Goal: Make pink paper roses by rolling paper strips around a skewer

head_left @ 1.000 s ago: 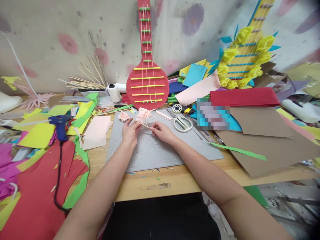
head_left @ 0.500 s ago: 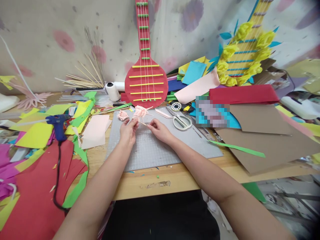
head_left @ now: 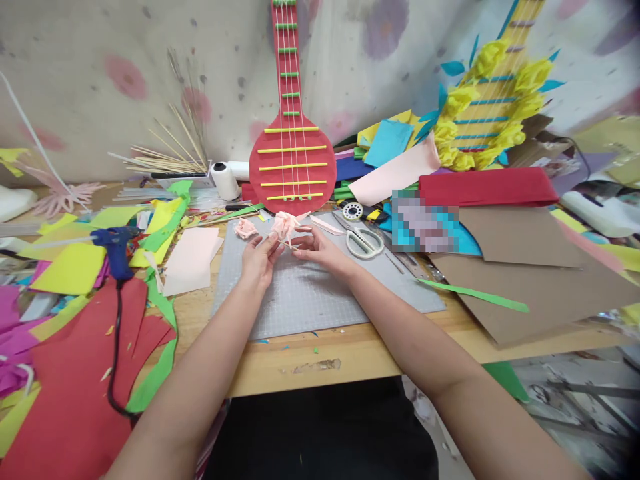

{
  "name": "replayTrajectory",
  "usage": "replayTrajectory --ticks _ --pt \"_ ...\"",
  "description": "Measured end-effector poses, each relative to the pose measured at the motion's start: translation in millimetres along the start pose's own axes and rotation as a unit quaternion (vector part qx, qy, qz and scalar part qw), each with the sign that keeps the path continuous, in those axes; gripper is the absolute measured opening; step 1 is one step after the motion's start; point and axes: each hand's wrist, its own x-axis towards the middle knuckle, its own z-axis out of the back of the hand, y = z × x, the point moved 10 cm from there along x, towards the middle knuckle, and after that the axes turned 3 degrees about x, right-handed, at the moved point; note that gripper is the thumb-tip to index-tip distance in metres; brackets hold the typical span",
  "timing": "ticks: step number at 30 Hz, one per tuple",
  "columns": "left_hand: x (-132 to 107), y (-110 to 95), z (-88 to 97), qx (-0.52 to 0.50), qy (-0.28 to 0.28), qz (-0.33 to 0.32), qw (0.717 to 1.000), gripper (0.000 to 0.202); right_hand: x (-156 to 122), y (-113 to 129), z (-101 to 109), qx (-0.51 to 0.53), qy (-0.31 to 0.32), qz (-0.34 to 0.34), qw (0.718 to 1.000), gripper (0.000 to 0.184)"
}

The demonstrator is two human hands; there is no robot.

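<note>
A pale pink paper flower (head_left: 285, 225) is between my hands, above the grey cutting mat (head_left: 310, 300). My left hand (head_left: 260, 260) pinches it at its base, where a thin stick shows. At its right side is my right hand (head_left: 320, 252), thumb and fingers apart; the fingertips are close to the petals and the stick end, and I cannot tell whether they touch. A second pink paper flower (head_left: 245, 229) lies on the mat beyond my left hand. Scissors (head_left: 364, 243) with pale handles lie to the right.
A red paper lute (head_left: 293, 160) leans at the back, a yellow flowered one (head_left: 483, 113) to its right. A blue glue gun (head_left: 117, 252) with a black cord lies left among coloured paper. Brown cardboard (head_left: 525, 293) covers the right side. A pink sheet (head_left: 191, 261) lies beside the mat.
My right hand has let go of the stick's end, and its fingers have spread and risen toward the petals. The flower has shifted slightly right in my left hand.
</note>
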Motion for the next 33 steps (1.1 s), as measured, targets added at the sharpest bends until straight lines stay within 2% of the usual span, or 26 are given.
replayTrajectory --ticks 4,8,12,18,22,25,33 --pt "0 1 0.7 -0.007 -0.006 0.001 1.0 0.032 -1 1 3 -0.006 -0.01 0.024 1.0 0.059" --pt "-2 -1 0.2 -0.007 -0.012 0.0 1.0 0.033 -4 -11 3 -0.01 -0.026 -0.034 0.999 0.065" --pt "-4 -1 -1.5 -0.003 -0.011 0.001 1.0 0.035 -8 -19 4 0.018 -0.027 -0.09 0.995 0.06" --pt "-6 5 -4.9 0.014 0.0 0.019 1.0 0.036 -4 -19 4 0.042 -0.009 -0.073 0.996 0.066" --pt "-6 2 -7.0 0.024 -0.001 0.012 1.0 0.036 -6 -25 10 -0.008 -0.048 -0.108 0.993 0.046" --pt "-6 -1 -10.4 0.015 0.01 -0.004 1.0 0.035 -9 -25 9 -0.048 -0.048 -0.13 0.989 0.031" --pt "-8 0 -16.4 0.014 0.061 0.01 0.998 0.033 -9 -26 18 -0.061 -0.068 -0.138 0.986 0.03"
